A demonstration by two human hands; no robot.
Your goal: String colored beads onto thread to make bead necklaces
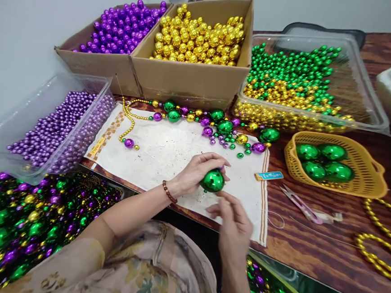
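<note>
My left hand point(195, 172) is closed around a large shiny green ball point(213, 181), held just above a white cloth point(167, 158). My right hand point(232, 221) is right below the ball, its fingers pinched together near the ball's underside; what they hold is too small to make out. A strand of mixed green, purple and gold beads point(214, 123) lies curved along the cloth's far edge. A beaded bracelet point(169, 192) circles my left wrist.
Cardboard boxes hold purple balls point(123, 25) and gold balls point(197, 36). Clear trays hold small purple beads point(58, 129) and green and gold beads point(295, 82). A yellow basket point(365, 182) holds green balls. Scissors point(299, 204) lie on the wooden table. Finished strands point(23, 223) pile at left.
</note>
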